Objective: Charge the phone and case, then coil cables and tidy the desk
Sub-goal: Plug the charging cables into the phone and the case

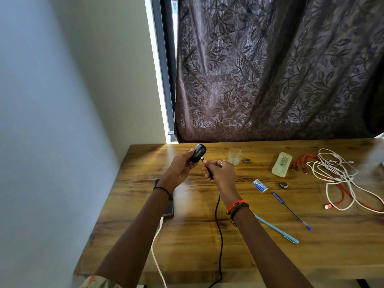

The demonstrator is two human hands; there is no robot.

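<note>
My left hand [180, 167] grips a small black case [198, 153] held above the wooden desk [259, 252]. My right hand [219, 170] pinches the plug end of a black cable [218, 227] at the case's lower edge; the cable trails down off the desk's front. A phone [170, 206] lies flat under my left forearm, largely hidden, with a white cable [156, 246] plugged into its near end. At the right lies a tangle of white cables [332, 173] and a red cable [342, 196].
A clear glass [235, 155] stands behind my right hand. A pale green box [282, 164], a small blue packet [259, 185], a dark blue pen [291, 210], a light blue pen [276, 229] and a small dark object [282, 185] lie to the right. Curtain behind, wall at left.
</note>
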